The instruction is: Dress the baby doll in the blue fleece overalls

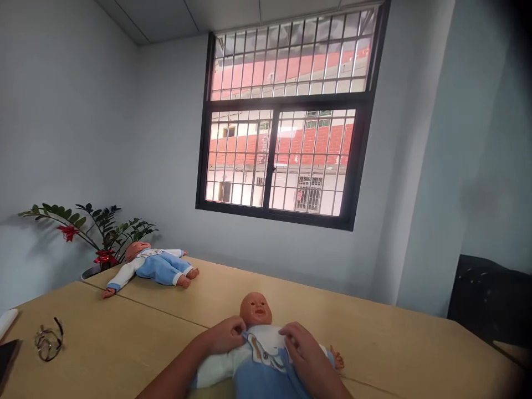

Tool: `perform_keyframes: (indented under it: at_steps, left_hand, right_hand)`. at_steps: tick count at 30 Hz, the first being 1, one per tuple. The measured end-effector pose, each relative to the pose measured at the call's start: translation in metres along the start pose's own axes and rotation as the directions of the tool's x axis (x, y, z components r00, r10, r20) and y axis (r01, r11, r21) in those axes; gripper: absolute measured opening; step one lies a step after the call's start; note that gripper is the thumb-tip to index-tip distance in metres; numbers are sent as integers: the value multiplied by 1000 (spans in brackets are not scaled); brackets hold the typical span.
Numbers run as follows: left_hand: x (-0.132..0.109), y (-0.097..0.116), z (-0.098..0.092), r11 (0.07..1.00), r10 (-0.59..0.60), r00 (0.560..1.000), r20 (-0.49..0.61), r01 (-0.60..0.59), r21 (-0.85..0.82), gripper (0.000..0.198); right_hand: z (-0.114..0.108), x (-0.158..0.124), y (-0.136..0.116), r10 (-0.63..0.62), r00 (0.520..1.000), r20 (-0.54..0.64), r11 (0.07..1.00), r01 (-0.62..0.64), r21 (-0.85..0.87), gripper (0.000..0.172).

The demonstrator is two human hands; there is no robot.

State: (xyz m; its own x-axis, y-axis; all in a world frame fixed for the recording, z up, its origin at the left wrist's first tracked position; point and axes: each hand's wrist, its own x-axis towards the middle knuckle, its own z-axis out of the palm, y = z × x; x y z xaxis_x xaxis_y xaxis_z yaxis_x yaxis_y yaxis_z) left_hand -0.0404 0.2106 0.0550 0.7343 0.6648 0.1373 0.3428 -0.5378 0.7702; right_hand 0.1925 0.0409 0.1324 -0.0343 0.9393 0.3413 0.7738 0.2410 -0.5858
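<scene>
A baby doll (pixel 255 310) lies on its back on the table in front of me, its head pointing away. It wears a blue and white outfit (pixel 261 377) with a trimmed collar flap at the chest. At the shoulder on the left side, my left hand (pixel 225 336) is closed, pinching the outfit's edge by the neck. My right hand (pixel 306 352) lies over the other side of the chest, fingers bent onto the cloth beside the collar; its fingertips are partly hidden. One doll hand (pixel 337 357) sticks out past my right hand.
A second doll (pixel 160 266) in a similar outfit lies at the table's far left, before a potted plant (pixel 103 233) with red bows. Eyeglasses (pixel 50 341) rest at the left of the table (pixel 374 332). A dark chair (pixel 486 299) stands right, below a barred window (pixel 276 160).
</scene>
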Motion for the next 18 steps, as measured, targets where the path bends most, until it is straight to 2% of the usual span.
perform_keyframes:
  at_steps: [3, 5, 9, 14, 18]
  left_hand:
    - [0, 1, 10, 998, 56, 998, 0, -56, -35, 23]
    - [-2, 0, 12, 994, 93, 995, 33, -91, -53, 19]
    - [-9, -7, 4, 992, 111, 989, 99, -105, -66, 16]
    - [-26, -11, -8, 994, 105, 990, 95, -104, -23, 29]
    - [-58, -9, -14, 996, 87, 990, 109, -90, 25, 34]
  right_hand:
    - [24, 32, -18, -53, 991, 121, 996, 44, 77, 33]
    - [42, 53, -26, -44, 972, 231, 993, 17, 116, 36]
    - [66, 76, -24, -10, 927, 376, 996, -25, 88, 38]
    - [62, 75, -11, -23, 891, 453, 992, 76, -99, 28]
    - [48, 75, -4, 21, 887, 461, 985, 62, -163, 28]
